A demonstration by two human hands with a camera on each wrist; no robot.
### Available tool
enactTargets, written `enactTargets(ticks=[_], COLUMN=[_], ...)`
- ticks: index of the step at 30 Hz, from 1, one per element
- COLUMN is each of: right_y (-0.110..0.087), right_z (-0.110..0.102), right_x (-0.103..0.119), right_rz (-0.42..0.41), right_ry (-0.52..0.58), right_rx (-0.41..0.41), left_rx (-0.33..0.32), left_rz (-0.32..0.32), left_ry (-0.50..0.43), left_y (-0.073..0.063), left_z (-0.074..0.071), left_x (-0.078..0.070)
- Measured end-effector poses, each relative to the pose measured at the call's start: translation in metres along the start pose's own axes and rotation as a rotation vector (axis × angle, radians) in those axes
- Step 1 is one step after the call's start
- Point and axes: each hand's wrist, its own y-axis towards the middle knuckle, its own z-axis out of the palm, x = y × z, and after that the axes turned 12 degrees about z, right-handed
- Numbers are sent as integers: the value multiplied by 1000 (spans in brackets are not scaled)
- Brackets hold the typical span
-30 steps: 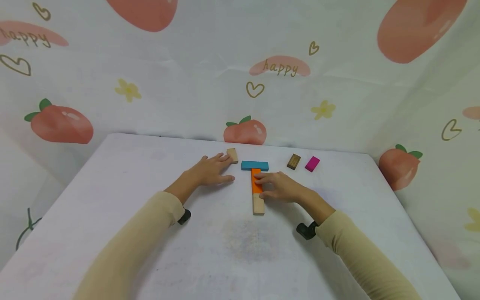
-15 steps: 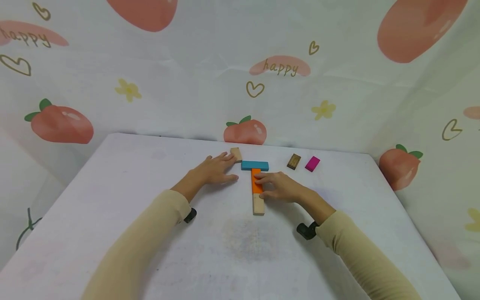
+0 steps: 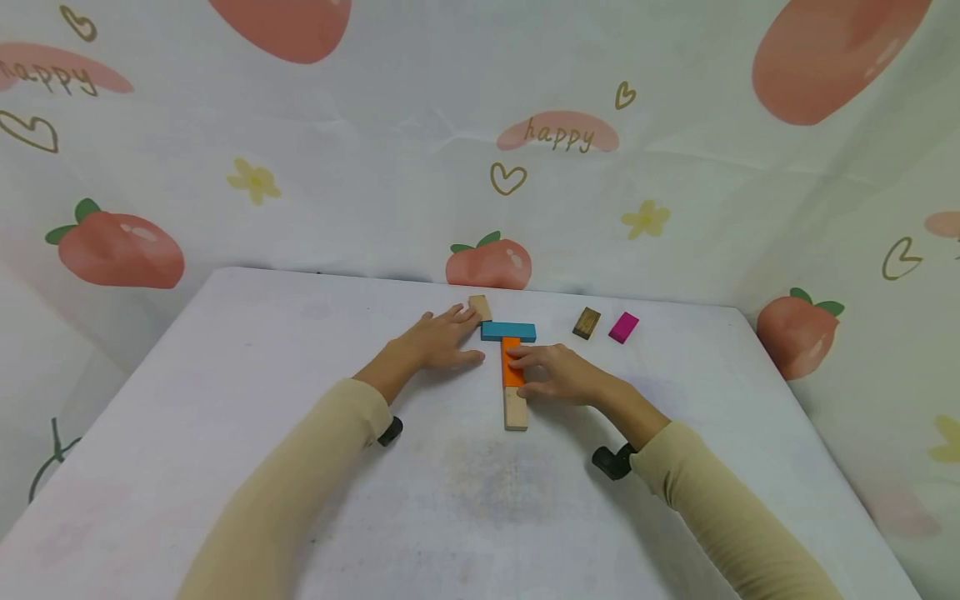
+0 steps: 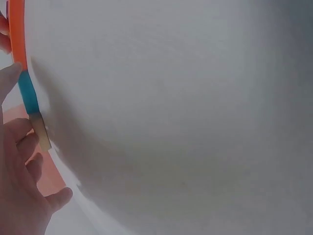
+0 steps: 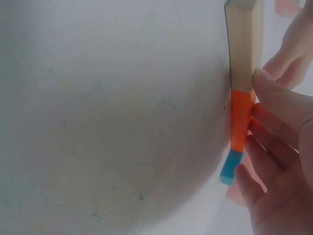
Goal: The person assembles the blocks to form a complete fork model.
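The left hand [image 3: 447, 337] reaches out with fingers extended, and its fingertips touch a plain wooden block [image 3: 481, 307]. That block meets the left end of a blue block [image 3: 508, 332], which lies crosswise. Below the blue block's middle runs an orange block [image 3: 511, 367], followed by a second plain wooden block [image 3: 515, 410], end to end, making a T shape. My right hand [image 3: 561, 372] rests its fingertips on the orange block, with the thumb near the seam to the lower wooden block [image 5: 243, 54]. In the left wrist view, the fingers [image 4: 28, 142] lie against the upper wooden block [image 4: 41, 132].
A dark brown block [image 3: 587, 323] and a magenta block [image 3: 624, 327] lie farther right on the white table [image 3: 225, 375]. Behind the table hangs a peach-patterned cloth [image 3: 360, 167]. A green cord [image 3: 54, 458] shows beyond the left edge.
My left hand has slid the upper wooden block to the right, until it meets the blue block's left end. The right hand and the other blocks have stayed in place.
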Motion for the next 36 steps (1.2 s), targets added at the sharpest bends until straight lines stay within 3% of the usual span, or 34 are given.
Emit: enactTargets(ticks=[36], right_y=[-1], right_z=[0], right_x=[2], right_rz=[5], right_ry=[14], right_rx=[6], left_rx=[4], left_rz=[14], left_ry=[27], left_y=[6], left_z=[-1], left_x=[-3])
